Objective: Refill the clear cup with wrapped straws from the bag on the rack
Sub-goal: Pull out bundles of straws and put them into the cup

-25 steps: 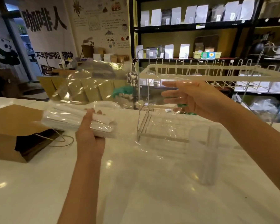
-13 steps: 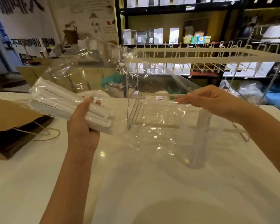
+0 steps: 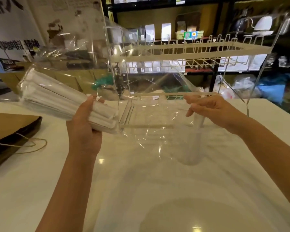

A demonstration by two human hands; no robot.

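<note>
OK, my left hand (image 3: 84, 124) has its grip wrapped round the wrapped straws (image 3: 62, 101) inside the bag (image 3: 141, 106). My right hand (image 3: 211, 109) pinches the bag's open edge. Clear cup (image 3: 193, 144) stands below it, mid-tabletop (image 3: 141, 190).

Coffee shop — white counter (image 3: 141, 190), shelves (image 3: 157, 9) of bagged goods, Chinese coffee signage (image 3: 15, 46).

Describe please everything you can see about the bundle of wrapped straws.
The wrapped straws are a thick bundle of long white sticks, paper-wrapped by the look, lying parallel inside a clear, crinkled plastic bag. The bundle is held above the white counter, tilted, its far end raised toward the upper left. The left hand grips its near end through the plastic. The right hand holds the bag's loose open side, apart from the straws.
</note>
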